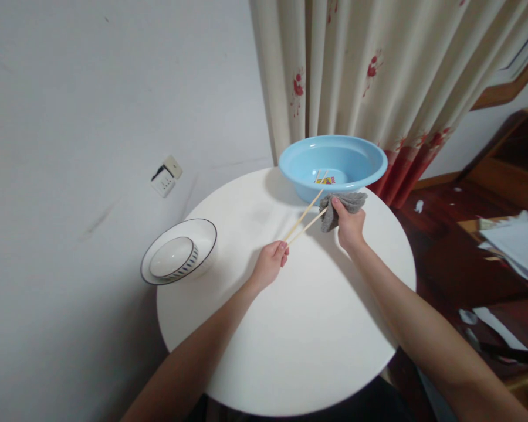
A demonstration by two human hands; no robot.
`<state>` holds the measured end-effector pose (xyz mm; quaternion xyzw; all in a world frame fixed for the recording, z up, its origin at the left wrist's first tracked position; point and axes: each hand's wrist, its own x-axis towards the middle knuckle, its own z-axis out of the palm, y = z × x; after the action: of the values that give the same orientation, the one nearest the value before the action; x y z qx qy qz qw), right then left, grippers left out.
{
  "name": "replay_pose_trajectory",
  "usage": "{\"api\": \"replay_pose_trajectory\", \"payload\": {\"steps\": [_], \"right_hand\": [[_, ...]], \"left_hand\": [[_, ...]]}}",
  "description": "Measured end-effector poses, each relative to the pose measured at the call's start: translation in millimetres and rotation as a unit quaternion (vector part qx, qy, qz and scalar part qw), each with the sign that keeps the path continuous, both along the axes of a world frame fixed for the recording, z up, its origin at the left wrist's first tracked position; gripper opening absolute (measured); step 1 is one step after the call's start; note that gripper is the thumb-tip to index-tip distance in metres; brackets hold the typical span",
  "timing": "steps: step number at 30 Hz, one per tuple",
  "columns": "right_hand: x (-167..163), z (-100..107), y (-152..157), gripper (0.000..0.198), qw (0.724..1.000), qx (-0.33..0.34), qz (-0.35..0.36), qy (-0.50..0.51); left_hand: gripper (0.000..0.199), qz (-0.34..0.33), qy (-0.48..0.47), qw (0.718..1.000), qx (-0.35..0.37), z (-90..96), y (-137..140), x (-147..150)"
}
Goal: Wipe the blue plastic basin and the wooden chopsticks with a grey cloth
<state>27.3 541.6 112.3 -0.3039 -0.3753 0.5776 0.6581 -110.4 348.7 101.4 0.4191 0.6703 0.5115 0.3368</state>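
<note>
My left hand [270,265] is closed round the near ends of two pale wooden chopsticks [303,215], which spread apart toward the basin. In my right hand [350,225] a grey cloth [351,201] is bunched, and it covers the far end of one chopstick. The other chopstick's far part reaches up in front of the light blue basin [295,186]. Inside the basin, thin light sticks and a colourful label show on the bottom.
A small patterned bowl [172,258] sits inside a larger dark-rimmed white bowl [209,234] at the left edge of the round white table [264,340]. A wall with a socket [163,182] stands left; a curtain [347,76] hangs behind. Papers [517,243] lie at right.
</note>
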Motion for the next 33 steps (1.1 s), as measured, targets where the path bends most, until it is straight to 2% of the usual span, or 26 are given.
{"api": "replay_pose_trajectory", "payload": {"steps": [6,10,17,25,28,33], "right_hand": [[1.9,0.2,-1.0,0.032,0.998,0.028,-0.011,-0.048],[0.8,-2.8,1.0,0.035,0.999,0.015,-0.002,-0.043],[-3.2,2.5,-10.9,0.043,0.984,-0.067,0.151,0.073],[-16.2,-8.8,-46.0,0.043,0.959,-0.062,0.275,-0.022],[-17.3,-10.9,-52.1,0.044,0.953,-0.064,0.292,-0.049],[-15.0,-7.3,-54.1,0.044,0.955,-0.08,0.282,-0.05]], "left_hand": [[0.049,0.006,0.008,1.0,-0.003,-1.5,-0.5,-3.0],[0.048,0.004,0.01,1.0,-0.003,-2.7,-0.3,-4.5],[0.048,-0.001,0.004,1.0,0.002,-5.6,0.6,-2.8],[0.049,0.004,0.0,1.0,0.012,1.9,2.1,1.3],[0.051,0.006,-0.003,1.0,0.013,3.1,2.6,1.6],[0.055,0.004,-0.01,1.0,0.011,3.6,3.2,3.2]]}}
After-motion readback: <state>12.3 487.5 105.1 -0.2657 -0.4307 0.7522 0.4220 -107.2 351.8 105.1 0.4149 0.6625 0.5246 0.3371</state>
